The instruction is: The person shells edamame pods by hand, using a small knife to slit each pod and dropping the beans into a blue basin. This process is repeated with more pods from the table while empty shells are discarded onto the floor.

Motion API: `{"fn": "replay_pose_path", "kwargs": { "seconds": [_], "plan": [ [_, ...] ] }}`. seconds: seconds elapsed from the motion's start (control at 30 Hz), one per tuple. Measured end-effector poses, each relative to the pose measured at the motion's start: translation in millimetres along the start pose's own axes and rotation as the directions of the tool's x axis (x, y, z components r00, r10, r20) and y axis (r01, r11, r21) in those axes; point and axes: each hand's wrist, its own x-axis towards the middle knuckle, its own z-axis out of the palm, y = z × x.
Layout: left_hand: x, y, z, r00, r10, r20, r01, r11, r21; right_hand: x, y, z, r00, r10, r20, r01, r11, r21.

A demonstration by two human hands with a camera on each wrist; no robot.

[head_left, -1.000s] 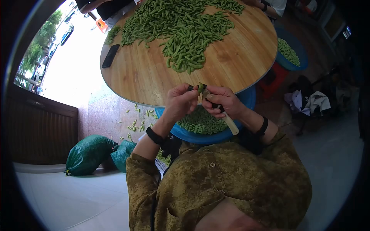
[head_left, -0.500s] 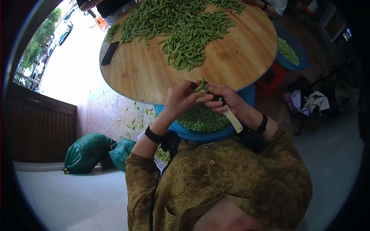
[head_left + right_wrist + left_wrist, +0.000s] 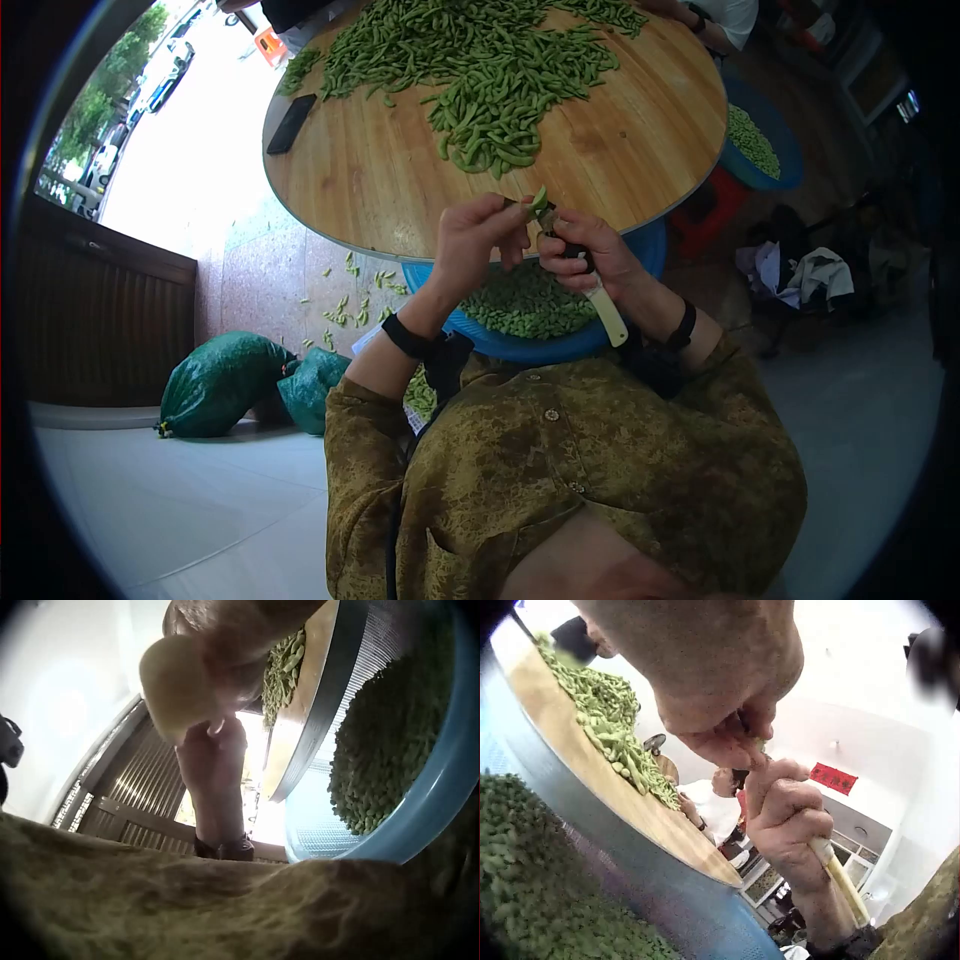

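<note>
My left hand [image 3: 472, 240] pinches a green soybean pod [image 3: 541, 198] between thumb and fingers, just past the near edge of the round wooden table [image 3: 340, 190]. Close beside it, my right hand [image 3: 603, 255] grips a knife with a cream handle [image 3: 608, 318], its handle pointing back toward my body. The blade side lies near the pod, mostly covered by the right thumb and fingers. Below both hands stands a blue basin [image 3: 520, 350] holding shelled green beans [image 3: 530, 302]. In the left wrist view the fingertips of the two hands meet.
A big heap of pods [image 3: 490, 105] covers the table's far side, with a black phone [image 3: 291, 125] at left. Another blue basin [image 3: 790, 165] of beans stands at right. Green sacks [image 3: 220, 385] and scattered pods [image 3: 345, 310] lie on the floor. People sit across the table.
The pod in my left hand has tilted and shifted slightly up and right between the hands. Both hands have moved a little away from my body, the knife still gripped.
</note>
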Motion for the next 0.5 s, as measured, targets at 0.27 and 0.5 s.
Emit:
{"fn": "replay_pose_path", "kwargs": {
  "seconds": [0.27, 0.5],
  "plan": [
    [3.6, -12.2, 4.4, 0.992, -0.117, 0.044, 0.119, 0.991, -0.060, -7.9, -2.7, 10.2, 0.970, -0.196, -0.147, 0.064, 0.780, -0.623],
    [7.1, -22.5, 13.1, 0.997, -0.068, -0.029, 0.066, 0.997, -0.037, -8.9, 9.0, 17.8, 0.936, -0.290, -0.202, 0.039, 0.654, -0.756]
  ]
}}
